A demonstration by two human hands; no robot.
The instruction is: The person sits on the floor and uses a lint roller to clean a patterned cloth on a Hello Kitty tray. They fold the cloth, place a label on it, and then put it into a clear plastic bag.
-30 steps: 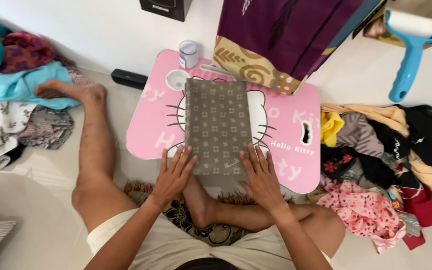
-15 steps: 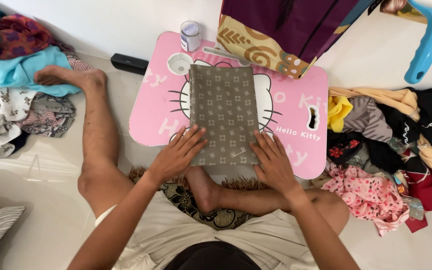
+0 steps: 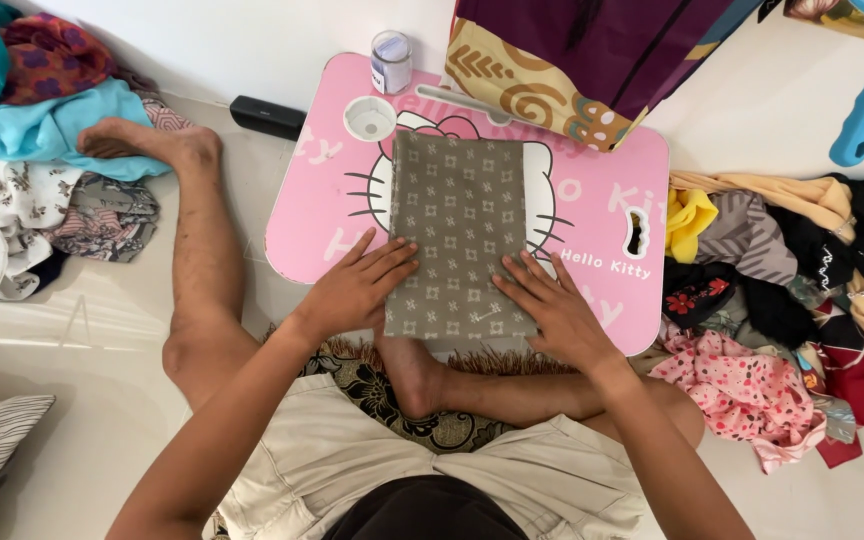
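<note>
Seated cross-legged on a patterned mat, we press our left hand point(image 3: 357, 290) and right hand point(image 3: 552, 310) flat on the folded grey-brown cloth with small pale star-and-flower print point(image 3: 462, 225). Fingers of both hands lie spread apart and straight, clamped on nothing; palms sit on the cloth's near corners, w/ the near hem under the heels of the hands.

The cloth runs away from the fingertips along the middle of the pink lap table with a cartoon cat face point(image 3: 602, 190), its near edge hanging over the table's front rim. Our read: w/ only the near end pinned, a sideways push could skew the fold or slide the whole piece toward our lap.

Beyond the fingertips, far-left, a small clear plastic jar with a white label point(image 3: 391, 60) stands at the table's back edge, just beyond a round cup hole; a long smoothing stroke could knock it off. Far-right of the fingers, a purple and tan patterned fabric bag point(image 3: 592, 60) overhangs the table and could snag the cloth's far end. Heaps of mixed clothes point(image 3: 792, 290) lie outside both wrists.
</note>
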